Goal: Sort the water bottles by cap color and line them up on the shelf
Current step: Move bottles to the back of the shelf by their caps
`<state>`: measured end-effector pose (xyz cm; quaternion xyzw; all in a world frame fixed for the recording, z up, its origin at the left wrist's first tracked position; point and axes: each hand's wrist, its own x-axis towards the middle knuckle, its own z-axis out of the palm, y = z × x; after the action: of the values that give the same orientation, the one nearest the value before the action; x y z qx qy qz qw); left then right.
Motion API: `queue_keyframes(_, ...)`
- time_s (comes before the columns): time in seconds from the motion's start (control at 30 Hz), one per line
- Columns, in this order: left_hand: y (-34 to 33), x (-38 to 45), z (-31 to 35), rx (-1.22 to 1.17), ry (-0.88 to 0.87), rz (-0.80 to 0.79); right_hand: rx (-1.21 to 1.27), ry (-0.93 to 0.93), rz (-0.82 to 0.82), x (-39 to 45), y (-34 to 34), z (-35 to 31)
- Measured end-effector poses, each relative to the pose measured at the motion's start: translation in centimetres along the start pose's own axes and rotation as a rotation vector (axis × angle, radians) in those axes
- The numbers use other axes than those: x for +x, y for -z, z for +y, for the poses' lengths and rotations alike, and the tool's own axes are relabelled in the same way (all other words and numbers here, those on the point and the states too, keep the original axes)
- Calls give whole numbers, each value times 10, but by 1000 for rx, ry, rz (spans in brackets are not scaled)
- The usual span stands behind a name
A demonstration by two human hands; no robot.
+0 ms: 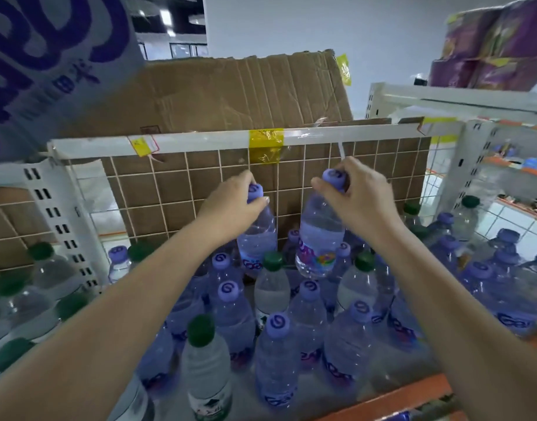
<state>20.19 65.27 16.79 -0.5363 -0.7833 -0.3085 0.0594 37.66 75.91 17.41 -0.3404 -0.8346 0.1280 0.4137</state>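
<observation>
Head view of a shelf (382, 401) crowded with upright water bottles. The left hand (230, 208) is clenched around the neck of a purple-capped bottle (256, 238), fingers wrapped just under the cap; the bottle hangs nearly upright, its base hidden among the standing bottles near the shelf's back edge. The right hand (356, 196) grasps a second purple-capped bottle (320, 238) by the cap and neck — this one is lifted clear, its base above the caps of the bottles below, tilted slightly with the base swung toward the left. Both held bottles sit side by side close to the wire grid panel (170, 189) that closes the back of the shelf, with creased cardboard (230, 95) behind it.

On the shelf, purple-capped bottles fill most of the middle and the right side; one (276, 360) stands near the front edge, centre. Green-capped bottles are mixed among them: one (206, 369) at the front edge left of centre, one (271, 287) mid-shelf below the left-hand bottle, and another (362, 287) just right of it. A further group of green-capped bottles (33, 299) stands at the left, beyond a white slotted upright (63, 226) — whether on the same shelf board cannot be told. Yellow tape (265, 144) wraps the top rail of the grid.
</observation>
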Motion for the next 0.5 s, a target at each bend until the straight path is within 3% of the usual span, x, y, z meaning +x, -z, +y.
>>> queue_keyframes(0.17, -24, -1, -11, 278, 42, -210, 2, -46, -248, -5, -27, 23)
queue_keyframes(0.5, -53, 1, -27, 314, 98, -521, -226, -71, -687, -17, -71, 35)
